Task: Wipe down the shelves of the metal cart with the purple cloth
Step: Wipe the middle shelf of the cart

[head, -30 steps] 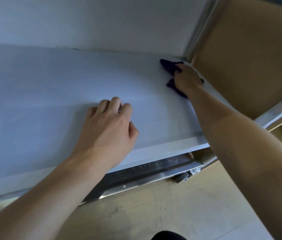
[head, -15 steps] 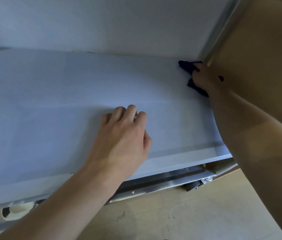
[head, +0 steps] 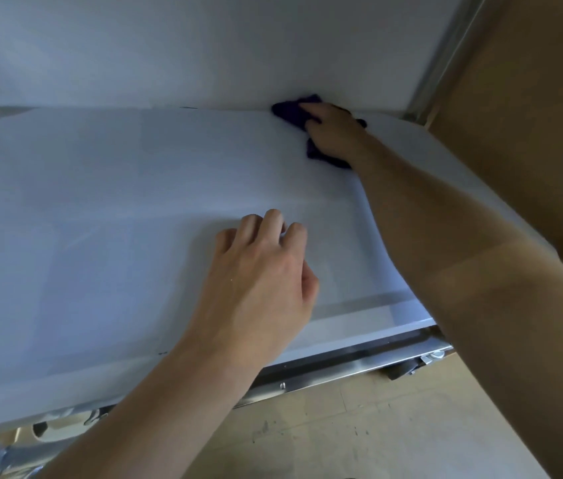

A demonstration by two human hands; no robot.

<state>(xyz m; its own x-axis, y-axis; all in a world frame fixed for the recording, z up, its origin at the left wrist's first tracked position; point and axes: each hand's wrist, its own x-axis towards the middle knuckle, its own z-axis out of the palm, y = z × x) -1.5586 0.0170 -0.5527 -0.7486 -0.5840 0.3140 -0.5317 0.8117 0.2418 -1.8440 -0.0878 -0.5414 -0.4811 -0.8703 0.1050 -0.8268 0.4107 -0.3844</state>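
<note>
The metal cart's shelf (head: 107, 209) is a broad pale grey surface that fills most of the view. The purple cloth (head: 290, 111) lies crumpled at the shelf's back edge, right of centre, against the rear panel. My right hand (head: 333, 134) presses down on the cloth with fingers pointing toward the back. Cloth shows ahead of the fingertips and beside the wrist. My left hand (head: 263, 281) rests on the shelf near its front edge, fingers loosely bent, fingertips on the surface, holding nothing.
A metal corner post (head: 435, 63) rises at the back right. Beyond it is a brown cardboard-coloured panel (head: 529, 115). Under the shelf's front edge a lower metal rail (head: 335, 369) and a caster (head: 408, 368) show above the tan floor (head: 359, 437).
My right hand has slid the cloth leftward along the back edge, away from the corner post. My left hand stays on the shelf in much the same place.
</note>
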